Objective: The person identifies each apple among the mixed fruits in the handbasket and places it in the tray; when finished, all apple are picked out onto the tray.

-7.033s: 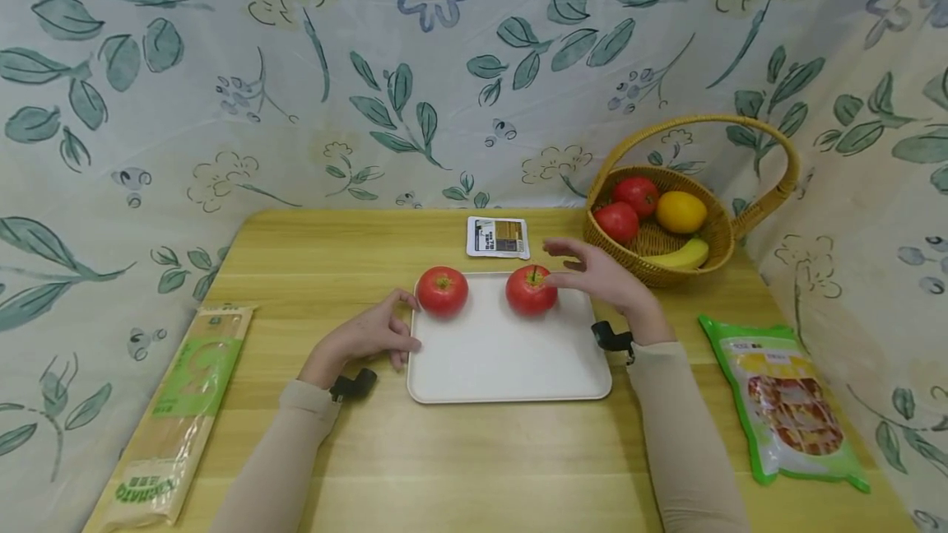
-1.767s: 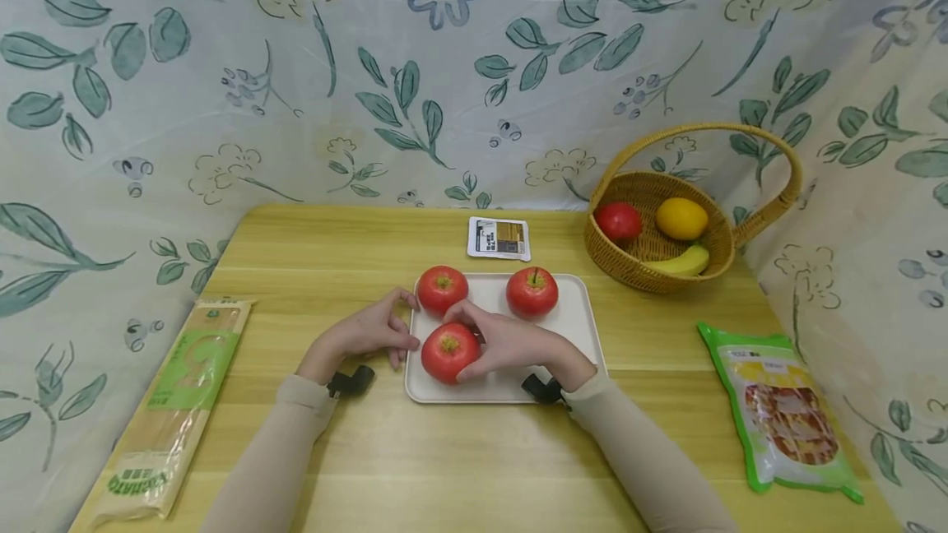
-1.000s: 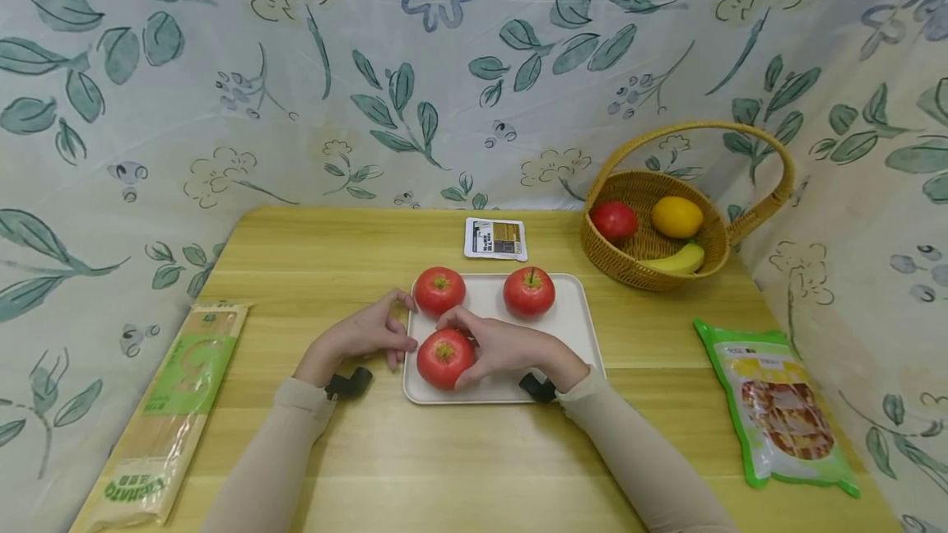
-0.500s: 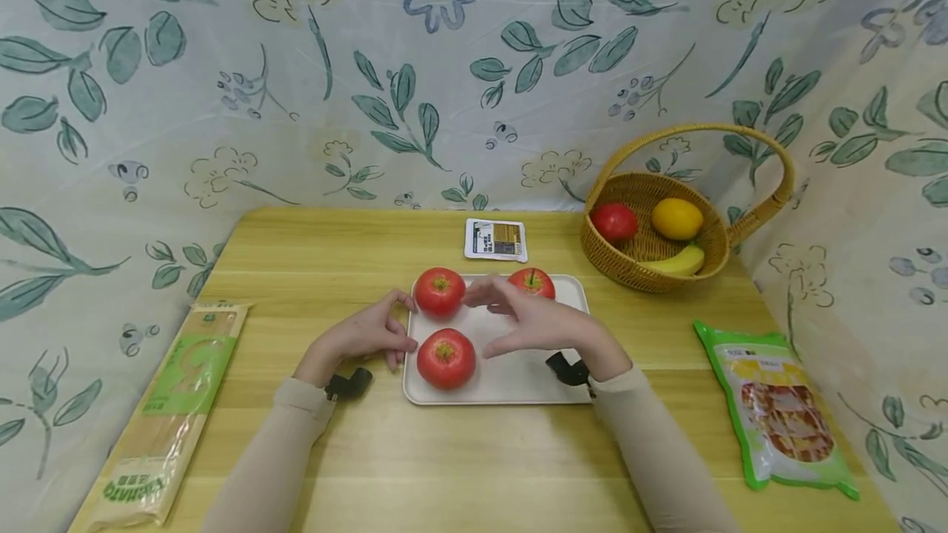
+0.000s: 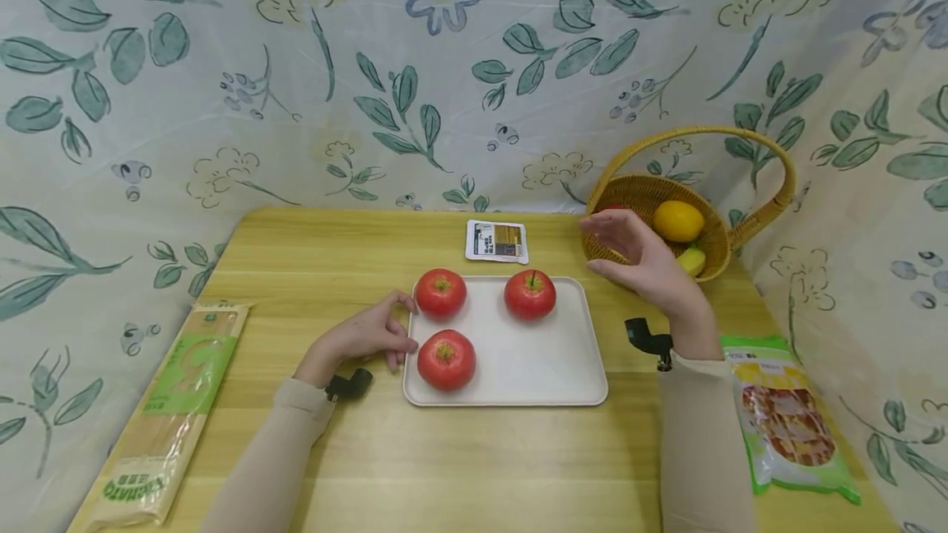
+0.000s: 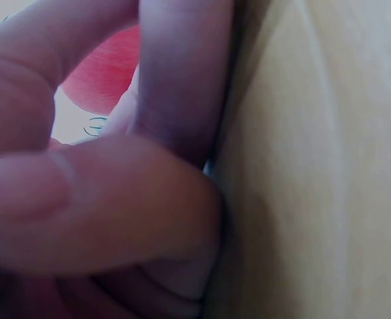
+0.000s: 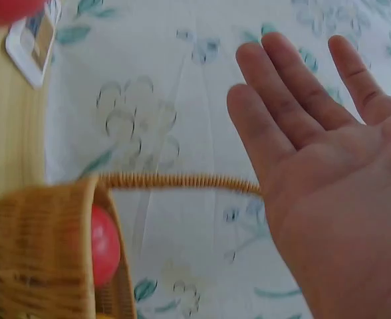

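On the white tray (image 5: pixel 518 368) sit three red fruits: one at back left (image 5: pixel 440 294), one at back right (image 5: pixel 529 295) and one at front left (image 5: pixel 446 360). My left hand (image 5: pixel 366 331) touches the tray's left edge with thumb and fingertips. My right hand (image 5: pixel 648 261) is over the front left of the wicker basket (image 5: pixel 637 187), fingers apart from the thumb and nothing between them. It mostly hides a red fruit in the basket, which shows in the right wrist view (image 7: pixel 105 246). Beside that lie a yellow fruit (image 5: pixel 677 221) and a partly covered banana (image 5: pixel 692 261).
A small flat packet (image 5: pixel 496 241) lies behind the tray. A long noodle package (image 5: pixel 188 385) is at the left of the wooden table (image 5: pixel 474 467). At the right lies a green-edged food bag (image 5: pixel 788 418), partly behind the right sleeve. Floral cloth hangs behind.
A third red fruit went from the basket to the tray's front left. My right hand released it and moved right and back to the basket. My left hand has stayed at the tray edge.
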Motion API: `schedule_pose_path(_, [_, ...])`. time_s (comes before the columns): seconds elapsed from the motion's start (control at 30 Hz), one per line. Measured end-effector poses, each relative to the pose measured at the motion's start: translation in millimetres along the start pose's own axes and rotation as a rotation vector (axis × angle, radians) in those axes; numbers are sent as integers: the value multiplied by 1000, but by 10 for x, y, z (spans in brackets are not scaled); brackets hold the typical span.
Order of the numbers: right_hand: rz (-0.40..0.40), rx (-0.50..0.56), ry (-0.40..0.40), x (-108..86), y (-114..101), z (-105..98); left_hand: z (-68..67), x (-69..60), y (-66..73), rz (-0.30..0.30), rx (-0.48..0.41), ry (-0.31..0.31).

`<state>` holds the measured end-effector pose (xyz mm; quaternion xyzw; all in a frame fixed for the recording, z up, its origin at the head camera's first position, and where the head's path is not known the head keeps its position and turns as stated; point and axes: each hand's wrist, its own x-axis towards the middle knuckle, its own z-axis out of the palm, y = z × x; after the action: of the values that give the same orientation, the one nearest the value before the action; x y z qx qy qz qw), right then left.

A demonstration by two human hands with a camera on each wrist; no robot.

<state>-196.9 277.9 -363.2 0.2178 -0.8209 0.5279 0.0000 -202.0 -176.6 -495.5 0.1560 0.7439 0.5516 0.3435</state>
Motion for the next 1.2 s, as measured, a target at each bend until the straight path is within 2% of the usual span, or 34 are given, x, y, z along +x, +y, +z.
schedule_pose_path(0.1, [68, -40, 103, 9, 91, -157, 2, 6, -5, 2, 10, 2])
schedule_pose_path(0.23, [188, -107, 161, 85, 204, -315, 1, 12, -4, 1, 20, 8])
schedule_pose_path(0.47, [306, -185, 146, 259, 480, -446, -3, 10, 0, 0, 22, 12])
schedule_pose_path(0.67, [359, -249, 137, 346, 645, -470, 10, 4, 4, -2, 31, 15])
schedule_pose_path(1.0, [436, -290, 126, 471, 827, -512, 15, -3, 2, -11, 37, 20])
schedule_pose_path(1.2, [473, -352, 89, 565, 935, -562, 13, 4, 7, -13, 21, 20])
